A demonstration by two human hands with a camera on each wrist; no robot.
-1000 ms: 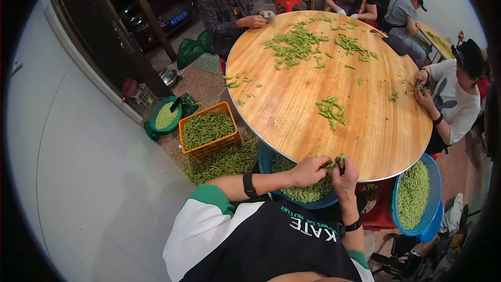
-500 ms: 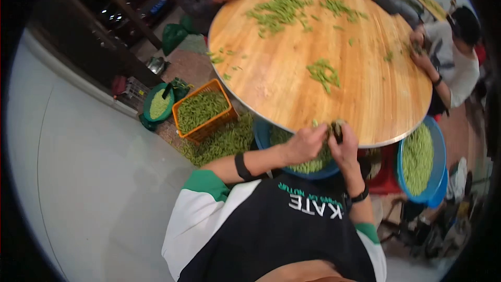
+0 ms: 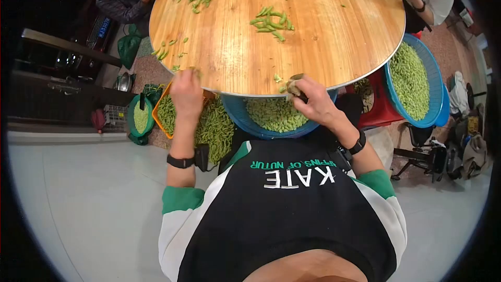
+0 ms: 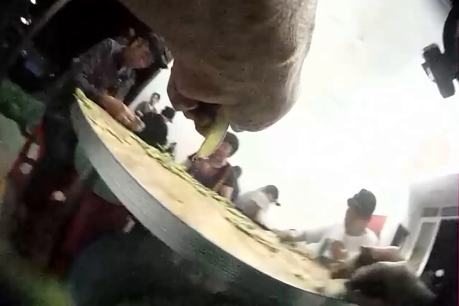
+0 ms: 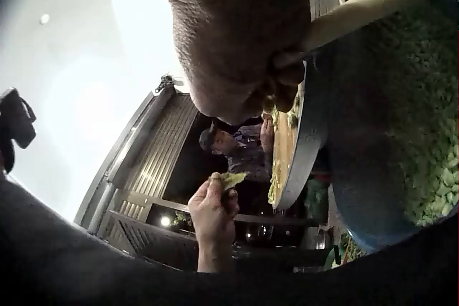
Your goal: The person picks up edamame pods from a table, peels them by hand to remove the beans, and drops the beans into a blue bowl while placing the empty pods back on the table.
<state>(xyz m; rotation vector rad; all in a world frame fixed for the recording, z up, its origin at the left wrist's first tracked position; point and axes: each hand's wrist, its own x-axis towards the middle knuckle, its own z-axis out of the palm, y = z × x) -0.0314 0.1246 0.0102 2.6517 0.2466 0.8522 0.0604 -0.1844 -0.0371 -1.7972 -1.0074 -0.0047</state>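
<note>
Centrally, a green pod (image 4: 215,135) is protruding from the left hand (image 3: 187,95), whose fingers are pinching it near the table's (image 3: 229,55) near edge. The pod is appearing slender, flattened and yellowish green, its upper end lying hidden by the fingers in the left wrist view. The right hand (image 3: 319,105), well apart to the right, is gripping a dark, rough-looking object (image 3: 296,86), too unclear to identify; small green pieces (image 3: 277,78) are lying beside it on the table. Farther in, a loose cluster of pods (image 3: 271,21) is resting on the wood. Below the table edge, a blue basin (image 3: 235,115) is holding pale green beans (image 3: 276,116), the tabletop covering its far side. Another blue basin (image 3: 434,70) is standing at the right, likewise filled. At the left, an orange crate (image 3: 163,125) is holding pods, the left forearm partly blocking the view of it; more pods (image 3: 215,133) are lying beside it.
</note>
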